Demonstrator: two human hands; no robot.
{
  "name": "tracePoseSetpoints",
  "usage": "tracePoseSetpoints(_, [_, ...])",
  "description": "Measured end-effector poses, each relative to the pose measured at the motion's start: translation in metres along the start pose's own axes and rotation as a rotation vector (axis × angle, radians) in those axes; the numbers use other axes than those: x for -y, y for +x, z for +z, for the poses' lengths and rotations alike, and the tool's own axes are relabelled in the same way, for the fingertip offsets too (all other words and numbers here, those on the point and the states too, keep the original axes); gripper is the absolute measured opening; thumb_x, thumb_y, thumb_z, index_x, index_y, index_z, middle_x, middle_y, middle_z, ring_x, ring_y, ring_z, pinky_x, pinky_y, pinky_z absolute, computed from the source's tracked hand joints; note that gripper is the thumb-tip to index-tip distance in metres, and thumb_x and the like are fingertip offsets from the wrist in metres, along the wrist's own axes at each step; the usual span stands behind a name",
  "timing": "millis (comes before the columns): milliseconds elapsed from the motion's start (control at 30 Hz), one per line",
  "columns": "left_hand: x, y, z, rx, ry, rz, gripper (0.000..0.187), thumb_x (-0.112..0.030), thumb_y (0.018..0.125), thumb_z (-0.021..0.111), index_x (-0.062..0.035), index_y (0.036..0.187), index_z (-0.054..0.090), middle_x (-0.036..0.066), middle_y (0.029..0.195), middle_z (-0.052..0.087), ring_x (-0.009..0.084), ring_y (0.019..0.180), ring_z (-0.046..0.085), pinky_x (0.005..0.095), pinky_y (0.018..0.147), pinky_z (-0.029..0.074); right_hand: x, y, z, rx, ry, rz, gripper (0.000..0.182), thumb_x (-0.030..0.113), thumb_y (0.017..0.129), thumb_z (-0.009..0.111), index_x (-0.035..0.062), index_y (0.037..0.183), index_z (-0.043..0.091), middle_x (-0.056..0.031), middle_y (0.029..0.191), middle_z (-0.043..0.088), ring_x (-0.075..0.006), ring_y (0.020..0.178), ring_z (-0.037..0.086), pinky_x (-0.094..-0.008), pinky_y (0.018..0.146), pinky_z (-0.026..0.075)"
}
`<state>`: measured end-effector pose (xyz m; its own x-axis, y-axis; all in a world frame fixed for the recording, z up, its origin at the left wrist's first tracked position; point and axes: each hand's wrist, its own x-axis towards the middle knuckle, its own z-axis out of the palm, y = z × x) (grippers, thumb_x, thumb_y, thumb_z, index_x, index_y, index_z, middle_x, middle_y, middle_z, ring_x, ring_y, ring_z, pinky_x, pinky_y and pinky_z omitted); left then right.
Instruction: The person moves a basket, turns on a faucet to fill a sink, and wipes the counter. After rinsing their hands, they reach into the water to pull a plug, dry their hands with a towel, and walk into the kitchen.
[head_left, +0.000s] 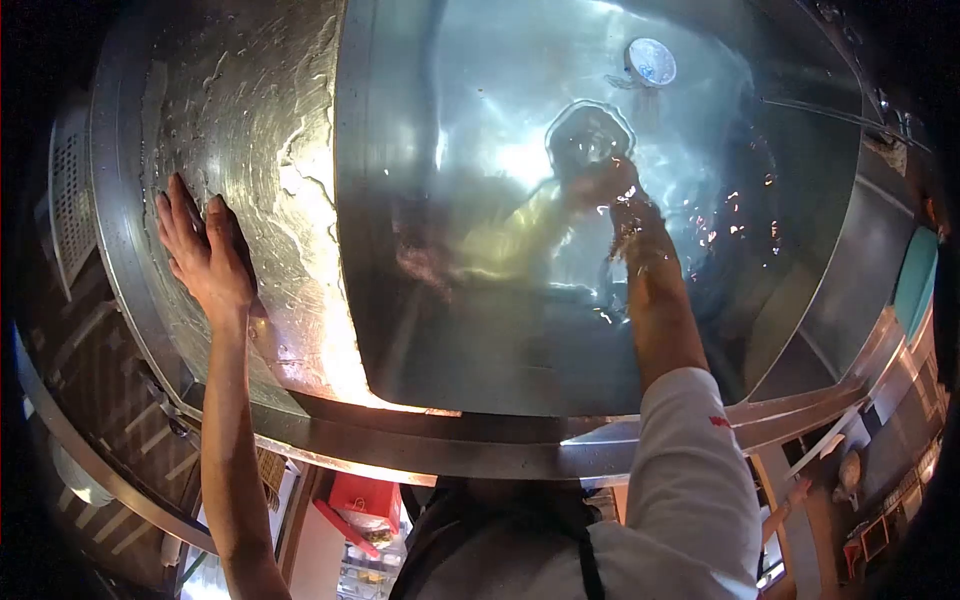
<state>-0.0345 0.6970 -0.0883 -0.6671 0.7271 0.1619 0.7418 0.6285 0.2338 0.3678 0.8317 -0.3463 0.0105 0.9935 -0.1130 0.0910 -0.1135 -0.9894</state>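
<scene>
The person leans over a large steel sink (420, 330) that is filled with water. The left hand (205, 250) lies flat on the wet draining board (260, 120) beside the basin, palm down, fingers (180, 215) stretched out and only slightly spread, holding nothing and seeming to brace the body. The board is covered in water drops and a shining film that runs toward the basin edge. The right hand (600, 185) is plunged under the water near the middle of the basin, the arm wet to above the wrist and the white sleeve (690, 450) pushed up above the elbow. Ripples and glare blur the hand, so I cannot tell whether its fingers are closed on something or open; it sits just beside a dark round shape on the basin floor that looks like the drain (588, 135). A pale yellowish smear, perhaps a cloth (510, 240), floats or lies under the water to the left of that hand, close to it. A small round metal plug or cap (651, 62) lies further off, near the far wall of the basin. Judging by the full basin and the soaked board, the work at the sink looks to be midway: the water has not drained, and the board has not been wiped dry.
</scene>
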Motion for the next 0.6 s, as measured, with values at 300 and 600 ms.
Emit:
tracePoseSetpoints(300, [-0.004,-0.001,-0.002,0.001,0.013,0.003,0.052,-0.04,0.087,0.04,-0.0181,0.133,0.032,0.013,0.14,0.024,0.0301,0.129,0.021,0.0508,0.1,0.013,-0.011,0.074,0.05,-0.123,0.328,0.053,0.012,0.012,0.082,0.05,0.0007,0.084,0.054,-0.0045,0.076,0.053,-0.0133,0.07,0.049,-0.0296,0.061,0.04])
tracePoseSetpoints(600, [-0.006,-0.001,-0.003,-0.004,0.037,-0.031,0.052,-0.043,0.087,0.038,-0.0201,0.133,0.032,0.012,0.14,0.024,0.0303,0.129,0.02,0.0534,0.098,0.013,0.092,0.175,0.054,-0.267,-0.122,-0.188,0.029,0.02,0.083,0.052,-0.0003,0.062,0.051,-0.0032,0.05,0.043,-0.013,0.048,0.038,-0.031,0.049,0.036])
